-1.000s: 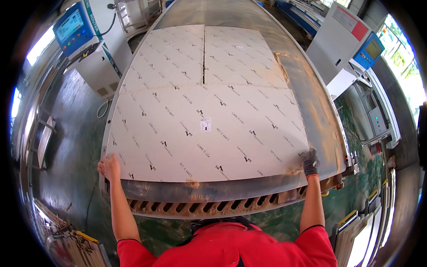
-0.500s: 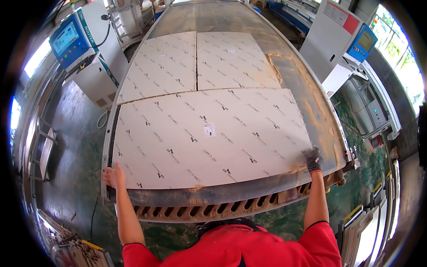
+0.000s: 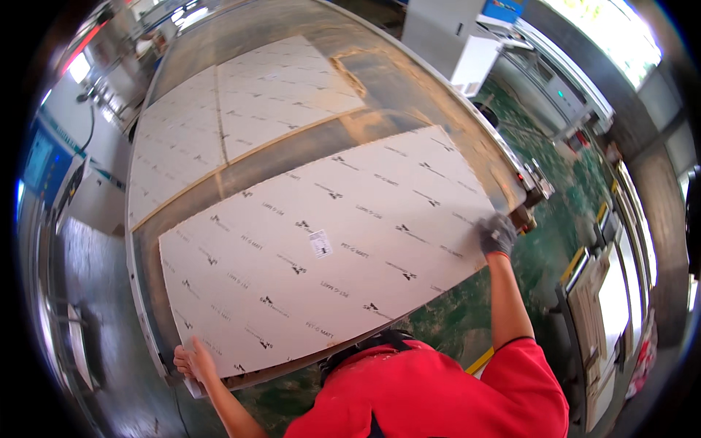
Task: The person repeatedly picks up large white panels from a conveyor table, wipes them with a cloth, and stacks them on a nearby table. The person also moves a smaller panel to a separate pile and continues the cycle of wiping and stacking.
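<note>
Board (image 3: 328, 274), big and pale, lies on the near end of the tabletop (image 3: 292, 163) and pokes out past its front edge. The bare left grip (image 3: 196, 360) holds the board's near left corner, thumb on top; I can't see underneath. The gloved right grip (image 3: 496, 235) holds the right edge, its fingertips hard to see. A blue screen (image 3: 40, 164) looks blurry, and a white cabinet (image 3: 438, 40) is cut off on top.
</note>
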A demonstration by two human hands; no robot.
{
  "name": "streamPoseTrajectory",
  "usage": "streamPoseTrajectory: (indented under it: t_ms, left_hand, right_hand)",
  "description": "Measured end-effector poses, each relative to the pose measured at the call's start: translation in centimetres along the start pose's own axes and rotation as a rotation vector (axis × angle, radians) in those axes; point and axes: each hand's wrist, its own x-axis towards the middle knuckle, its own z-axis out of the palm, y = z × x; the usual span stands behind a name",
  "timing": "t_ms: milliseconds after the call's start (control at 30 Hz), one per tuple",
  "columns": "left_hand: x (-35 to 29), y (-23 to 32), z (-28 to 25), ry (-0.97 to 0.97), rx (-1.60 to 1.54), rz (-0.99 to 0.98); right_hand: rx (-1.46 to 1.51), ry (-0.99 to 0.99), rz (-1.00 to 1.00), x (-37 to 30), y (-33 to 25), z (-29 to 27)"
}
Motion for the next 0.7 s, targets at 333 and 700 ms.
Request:
streamPoseTrajectory:
  t_ms: [333,700]
  left_hand:
    - [-10.4,28.5,-9.4,-0.414,-0.185,1.134]
    - [-14.1,34.7,-11.3,-0.446,0.169,1.311]
  right_hand:
    - [0.266,0.127,-0.144,4.4,-8.3,3.6]
    - [0.076,-0.115,0.262,-2.0,0.8,-0.9]
